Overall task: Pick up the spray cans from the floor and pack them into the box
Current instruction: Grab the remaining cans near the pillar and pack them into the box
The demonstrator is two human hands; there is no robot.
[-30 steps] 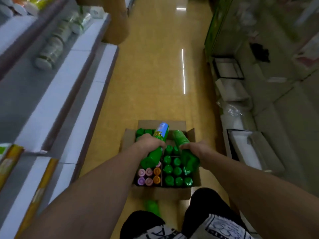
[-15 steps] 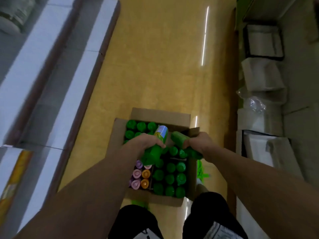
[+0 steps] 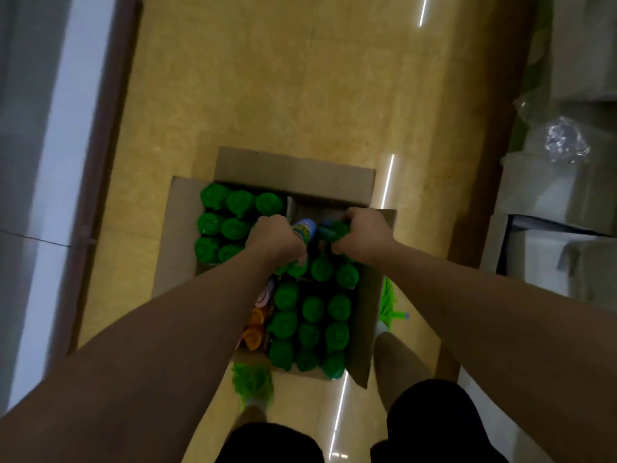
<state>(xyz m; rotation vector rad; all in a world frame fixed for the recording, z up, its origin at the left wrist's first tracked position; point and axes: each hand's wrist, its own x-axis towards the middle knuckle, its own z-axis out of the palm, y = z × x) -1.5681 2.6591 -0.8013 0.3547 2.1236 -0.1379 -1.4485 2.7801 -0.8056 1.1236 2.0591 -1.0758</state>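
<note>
A brown cardboard box [image 3: 187, 248] sits open on a glossy yellow floor [image 3: 283, 95], packed with upright spray cans topped by round green caps [image 3: 310, 332]. Over its far right corner, the left hand [image 3: 275, 240] grips a blue-labelled can [image 3: 304, 230]; the right hand [image 3: 362, 237] grips a green can [image 3: 332, 230], mostly hidden. The view is blurred.

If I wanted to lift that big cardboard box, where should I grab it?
Probably low on the two long side walls of the cardboard box, one hand from each side. It is packed with upright spray cans, so it is likely heavy, and the open flaps look too floppy to hold. Right now the left hand and right hand each hold a can over it.
</note>
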